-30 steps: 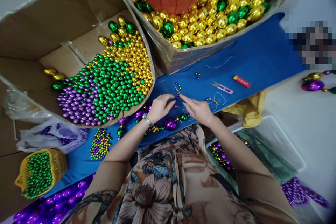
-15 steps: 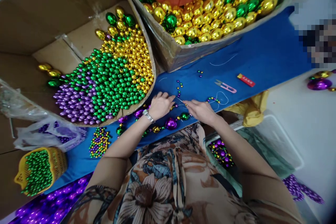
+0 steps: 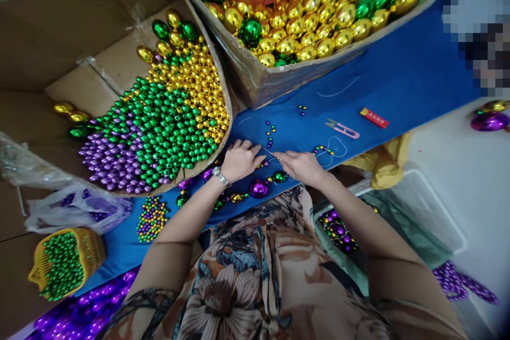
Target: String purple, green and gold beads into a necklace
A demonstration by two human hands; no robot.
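Note:
My right hand (image 3: 303, 168) pinches a thin needle (image 3: 268, 151), whose tip points left toward my other hand. My left hand (image 3: 238, 161), with a metal watch on its wrist, has its thumb and index finger apart near that tip. Whether the fingers touch the needle, I cannot tell. Small loose beads (image 3: 270, 128) lie on the blue cloth (image 3: 402, 69) just beyond the fingertips. Below both hands runs a strand of mixed beads with a large purple bead (image 3: 258, 188) and a green bead (image 3: 279, 176). White thread (image 3: 338, 142) loops right of my right hand, beside a few strung beads.
Pink thread snips (image 3: 342, 128) and a small red packet (image 3: 374, 117) lie to the right. Cardboard boxes of small green beads (image 3: 167, 117) and large gold beads (image 3: 287, 45) stand behind. A yellow basket (image 3: 94, 247) and a small bead pile (image 3: 152, 219) are at left.
My left thumb has parted further from the index finger, and the needle shows longer between the hands. The whole view has shifted slightly.

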